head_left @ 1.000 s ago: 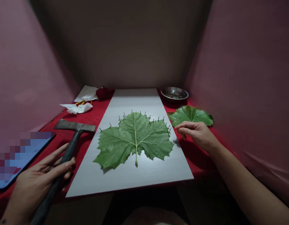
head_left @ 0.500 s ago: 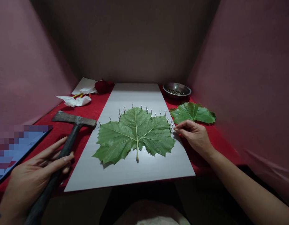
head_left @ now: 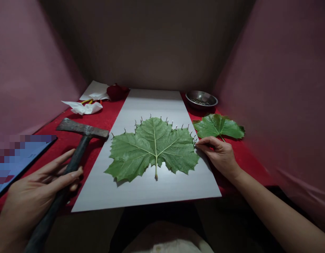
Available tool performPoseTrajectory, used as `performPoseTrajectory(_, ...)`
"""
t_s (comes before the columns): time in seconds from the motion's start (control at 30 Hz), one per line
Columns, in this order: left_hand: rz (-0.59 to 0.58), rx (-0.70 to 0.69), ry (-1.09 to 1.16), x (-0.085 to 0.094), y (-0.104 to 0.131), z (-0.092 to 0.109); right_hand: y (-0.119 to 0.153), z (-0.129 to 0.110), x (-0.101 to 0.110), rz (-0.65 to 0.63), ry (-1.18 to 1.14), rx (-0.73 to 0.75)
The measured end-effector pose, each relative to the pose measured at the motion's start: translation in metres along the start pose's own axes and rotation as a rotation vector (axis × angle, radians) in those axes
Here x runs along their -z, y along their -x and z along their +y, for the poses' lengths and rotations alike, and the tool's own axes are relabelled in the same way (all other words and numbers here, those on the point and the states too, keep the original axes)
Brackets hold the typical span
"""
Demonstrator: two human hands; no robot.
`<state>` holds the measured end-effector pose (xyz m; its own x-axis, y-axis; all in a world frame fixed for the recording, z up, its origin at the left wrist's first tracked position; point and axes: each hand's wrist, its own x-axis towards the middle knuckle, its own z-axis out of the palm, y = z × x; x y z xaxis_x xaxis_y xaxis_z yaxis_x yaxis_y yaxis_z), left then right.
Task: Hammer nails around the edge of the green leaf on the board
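Note:
On the white board (head_left: 141, 102) lies a large green leaf (head_left: 141, 147), its veined side up and its stem toward me. Several small nails (head_left: 172, 125) stand upright along its far and right edges. My left hand (head_left: 46, 186) is closed around the dark handle of a hammer (head_left: 84, 130), whose long flat metal head sits by the board's left side. At the leaf's right edge my right hand (head_left: 220, 153) pinches thumb and forefinger together on a nail (head_left: 195, 141), partly hidden by the fingertips.
A metal bowl (head_left: 201, 100) of nails stands at the back right, with a second leaf (head_left: 219, 126) in front of it. Back left are crumpled white tissue (head_left: 83, 108) and a dark red ball-shaped thing (head_left: 116, 92). A blurred tablet-like device (head_left: 17, 165) lies far left on red cloth (head_left: 246, 165).
My view has tilted slightly, so the scene sits a little higher. The right fingertips stay at the leaf's right edge; the left hand keeps hold of the hammer.

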<state>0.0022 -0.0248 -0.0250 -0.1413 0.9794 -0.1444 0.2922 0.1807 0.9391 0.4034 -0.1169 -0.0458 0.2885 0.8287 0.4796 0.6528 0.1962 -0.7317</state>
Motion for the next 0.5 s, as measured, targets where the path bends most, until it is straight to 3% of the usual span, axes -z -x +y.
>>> performPoseTrajectory(0.27, -0.012, -0.011, -0.013, 0.0003, -0.0012, -0.0017, 0.0021, -0.0002, -0.0022, 0.007, 0.007, 0.015)
performPoseTrajectory(0.5, -0.022, -0.020, -0.022, 0.0040, -0.0036, -0.0069, -0.0002, 0.0036, -0.0039, 0.063, -0.121, -0.138)
